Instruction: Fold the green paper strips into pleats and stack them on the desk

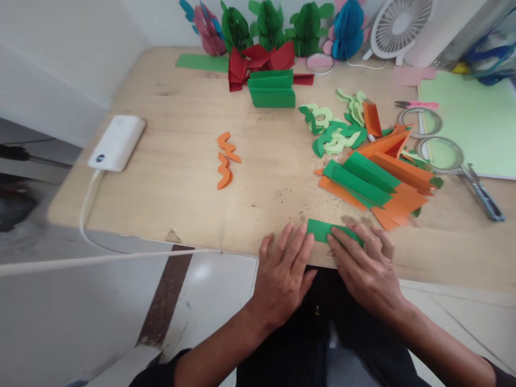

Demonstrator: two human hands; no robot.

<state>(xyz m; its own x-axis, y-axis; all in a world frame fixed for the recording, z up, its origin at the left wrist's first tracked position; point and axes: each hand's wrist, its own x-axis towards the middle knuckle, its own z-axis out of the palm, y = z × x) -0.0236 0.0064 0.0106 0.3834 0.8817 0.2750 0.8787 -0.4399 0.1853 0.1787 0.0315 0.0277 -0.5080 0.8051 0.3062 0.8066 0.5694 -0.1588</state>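
Observation:
A folded strip of green paper [320,229] lies flat at the table's front edge. My right hand [365,258] rests on its right part with the fingers stretched out, hiding that end. At the strip's left end is my left hand [284,274], its fingers extended flat on the wood; whether they touch the paper I cannot tell. Just beyond my right hand, folded green strips [358,183] lie on top of folded orange paper [407,201]. Farther left sit small wavy orange cutouts [224,171].
Green leaf-shaped cutouts [336,137], tape rolls [441,154], a box cutter [481,191] and pink-handled snips [417,104] lie on the right. Folded green paper [272,91], red paper [262,59], honeycomb paper figures [268,27] and a fan [401,24] line the back. A power bank [116,142] trails a cable on the left.

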